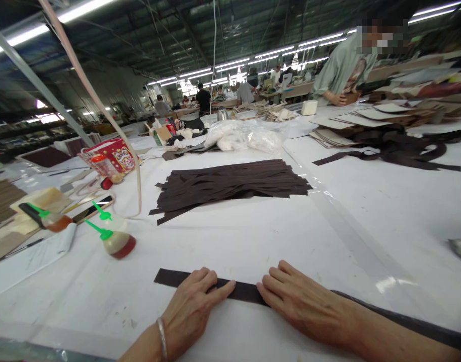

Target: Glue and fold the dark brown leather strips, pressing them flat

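Note:
A long dark brown strip (247, 292), flat like leather or webbing, lies across the white table in front of me. My left hand (196, 304), with a silver bangle at the wrist, grips it near its left end, thumb stretched along the strip and fingers curled over. A short gap to the right, my right hand (296, 299) holds the same strip with fingers bent and close together. Past my right forearm the strip runs on to the right edge. Beyond my hands lies a pile of similar cut strips (234, 183).
Squeeze bottles with green nozzles, one an oiler bottle (119, 244), stand on the left beside papers (37, 259) and a phone. Clear plastic bags (241, 137) lie farther back. At the right are tangled strips (400, 148) and stacked boards; a person (339, 70) stands behind.

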